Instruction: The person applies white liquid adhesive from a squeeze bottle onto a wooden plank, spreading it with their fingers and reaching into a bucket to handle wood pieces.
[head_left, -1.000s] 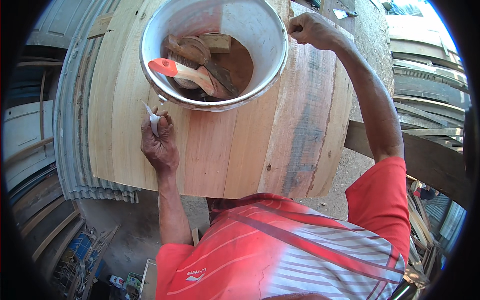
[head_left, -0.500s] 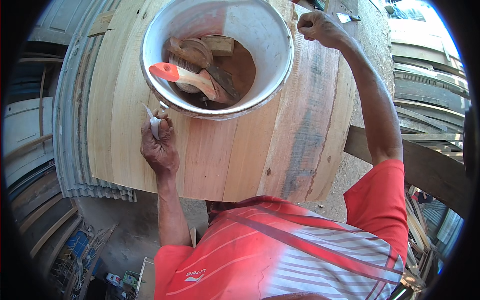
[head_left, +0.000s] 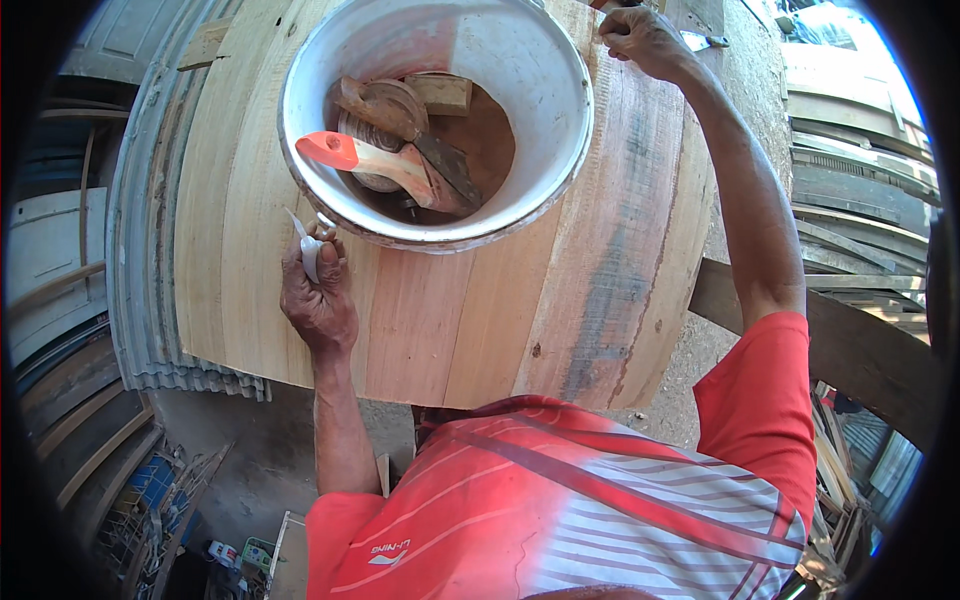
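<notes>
My left hand (head_left: 320, 300) is closed around a small white plastic piece with a thin pointed tip (head_left: 309, 256). It is just below the near-left rim of a white bucket (head_left: 540, 185), whose inside is stained reddish brown. In the bucket lie a paintbrush with an orange-tipped handle (head_left: 385, 167), a dark-bladed scraper (head_left: 447, 168), a round worn disc (head_left: 385, 108) and a rectangular block (head_left: 440, 93). My right hand (head_left: 645, 42) reaches past the bucket's far right side, its fingers curled inward; what they hold, if anything, is hidden.
The bucket stands on a surface of joined wooden planks (head_left: 420, 330). Beyond my right hand lies a putty knife (head_left: 705, 41). Corrugated metal sheets (head_left: 150, 250) run along the left, and a dark beam (head_left: 850, 330) crosses at right. Stacked boards (head_left: 850, 190) lie farther right.
The bucket has shifted slightly toward me. My right hand has moved a little farther away, partly covering the putty knife. My left hand has barely moved.
</notes>
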